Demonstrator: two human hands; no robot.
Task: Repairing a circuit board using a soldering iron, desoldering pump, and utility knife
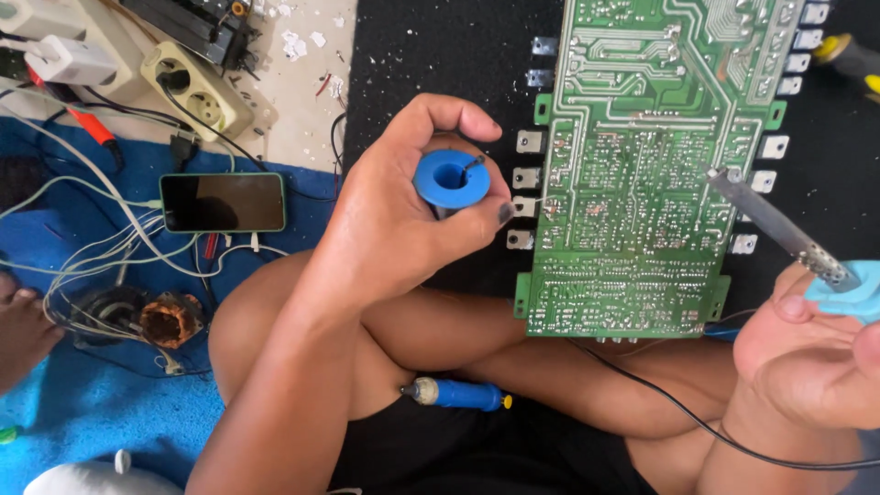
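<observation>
While gripping tools, left hand (403, 215) around round blue solder spool (449, 181), right hand (811, 344) clamped on metal-barrelled soldering iron (775, 223).

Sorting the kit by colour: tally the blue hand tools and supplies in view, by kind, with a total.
Blue solder spool, held in the left hand: 1
Soldering iron with light blue handle, held in the right hand: 1
Blue desoldering pump, lying in the lap: 1
Total: 3
</observation>
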